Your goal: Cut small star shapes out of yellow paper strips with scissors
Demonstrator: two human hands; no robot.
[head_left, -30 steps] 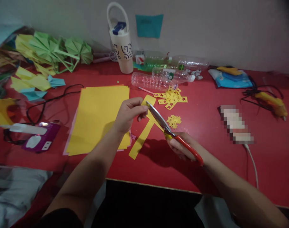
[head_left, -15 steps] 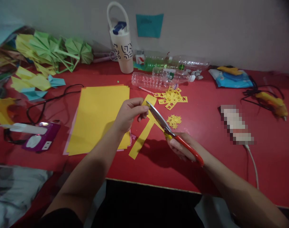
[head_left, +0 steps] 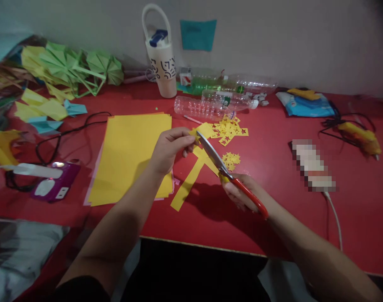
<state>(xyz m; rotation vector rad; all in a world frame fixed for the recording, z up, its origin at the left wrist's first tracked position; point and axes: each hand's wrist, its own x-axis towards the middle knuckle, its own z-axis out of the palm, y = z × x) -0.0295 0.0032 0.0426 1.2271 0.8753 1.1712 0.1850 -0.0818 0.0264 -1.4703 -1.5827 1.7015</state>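
Note:
Between its thumb and fingers, my left hand (head_left: 174,150) pinches a small piece of yellow paper (head_left: 205,129). Red-handled scissors (head_left: 215,156) are gripped in my right hand (head_left: 240,193), their blade tips at the paper beside my left fingertips. A bit of yellow also shows at my right fingers; I cannot make out what it is. Below the blades, yellow paper strips (head_left: 188,181) lie on the red table. Just right of the scissors sits a small pile of yellow paper stars (head_left: 231,161), with star-punched scraps (head_left: 227,131) behind it.
A stack of yellow sheets (head_left: 131,155) lies under my left forearm. Plastic bottles (head_left: 194,107) and a white tumbler (head_left: 163,69) are at the back. A purple power socket (head_left: 55,184) is left; a phone with a cable (head_left: 312,163) and a glue gun (head_left: 361,136) are right.
The yellow paper in my left hand has turned, its free end now pointing more to the right, over the punched scraps. The scissor tips have shifted slightly right.

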